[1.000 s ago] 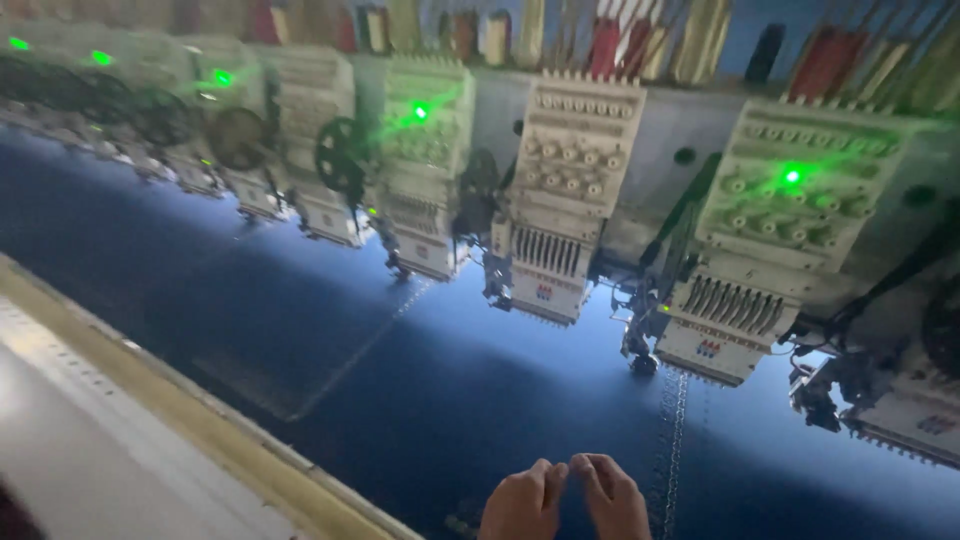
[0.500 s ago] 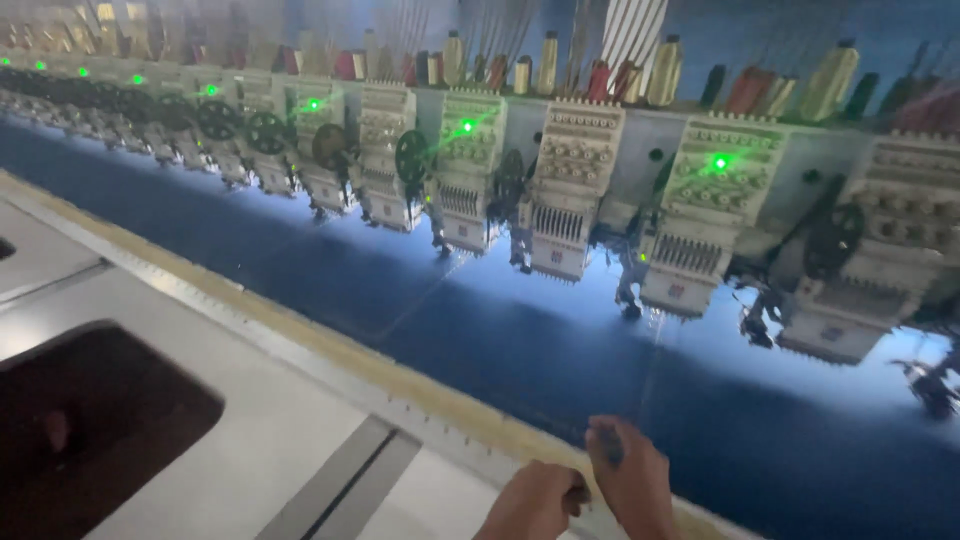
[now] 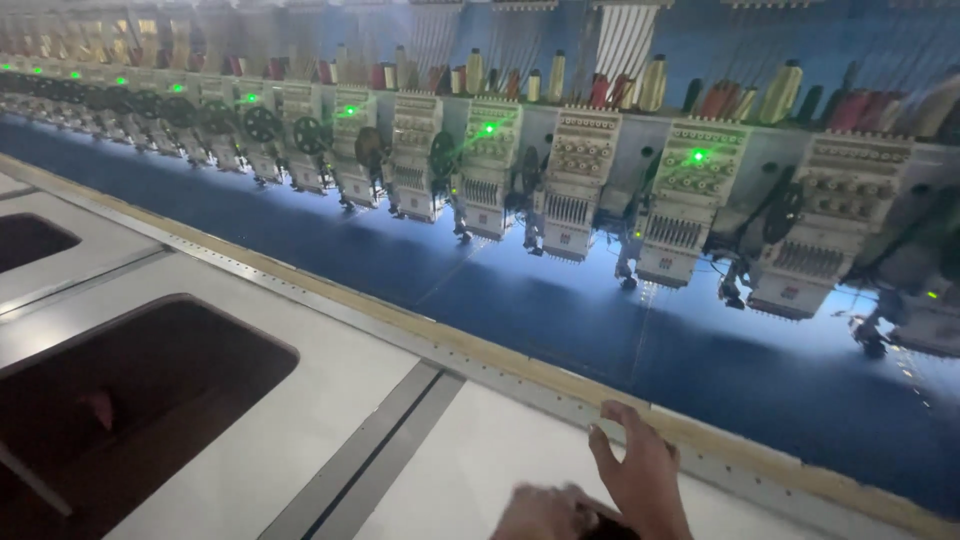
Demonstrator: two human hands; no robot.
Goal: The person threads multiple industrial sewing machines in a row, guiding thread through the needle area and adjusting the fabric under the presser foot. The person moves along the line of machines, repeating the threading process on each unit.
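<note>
Two hands nearing the frame edge | right hand [image 3: 640, 480] now resting on white table [image 3: 480, 450], fingers together | left hand [image 3: 545, 512] curled, grip unclear | blue fabric [image 3: 620, 330] stretching far side.

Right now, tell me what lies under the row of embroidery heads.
Dark blue fabric stretches flat beneath the embroidery heads, running along the whole row. The machine bed under the fabric is covered, and no stitched pattern can be made out.

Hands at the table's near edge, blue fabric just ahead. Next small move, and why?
Probably ease the right hand forward over the tan frame rail onto the blue fabric. Its fingers already point at the rail, and the left hand sits low beside it; what they hold is unclear.
</note>
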